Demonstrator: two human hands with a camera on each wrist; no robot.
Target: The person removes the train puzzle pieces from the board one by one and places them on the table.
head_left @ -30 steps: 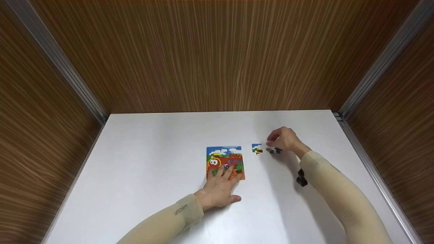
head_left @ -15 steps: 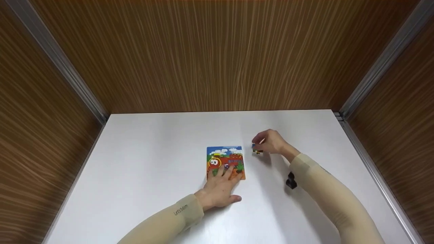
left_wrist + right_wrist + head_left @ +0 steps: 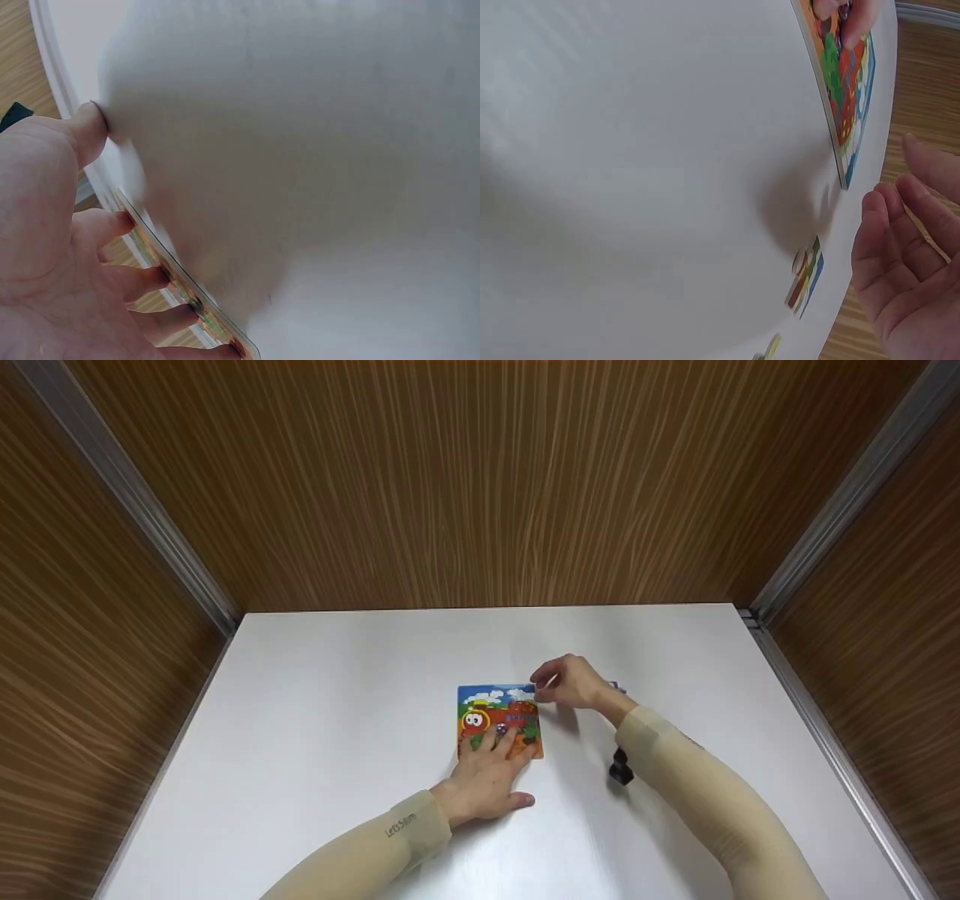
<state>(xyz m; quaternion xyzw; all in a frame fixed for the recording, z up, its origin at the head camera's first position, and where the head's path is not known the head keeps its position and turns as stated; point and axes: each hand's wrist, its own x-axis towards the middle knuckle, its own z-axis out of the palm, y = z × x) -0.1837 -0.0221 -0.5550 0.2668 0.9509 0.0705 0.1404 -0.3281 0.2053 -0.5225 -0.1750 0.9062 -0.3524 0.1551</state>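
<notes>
A jigsaw puzzle (image 3: pixel 480 695) with a red cartoon train lies flat on the white table. My left hand (image 3: pixel 482 784) rests on its lower part with fingers spread, the thumb out on the table. In the left wrist view the fingertips press along the near edge of the board. My right hand (image 3: pixel 576 682) hovers by the upper right corner, thumb and fingers loosely bent and apart; nothing shows between them. Below it in the right wrist view lies a puzzle piece (image 3: pixel 807 276) on the table, and part of another piece (image 3: pixel 769 349) shows at the bottom edge.
Behind the right wrist in the head view, a sliver of a puzzle piece (image 3: pixel 616 686) shows. A black object (image 3: pixel 621 769) is at the underside of the right wrist. Wood-grain panels (image 3: pixel 480 487) stand round the back and sides of the table (image 3: pixel 315 697).
My right hand has moved left, from over the loose pieces to the puzzle's upper right corner. The left hand and the puzzle have stayed in place.
</notes>
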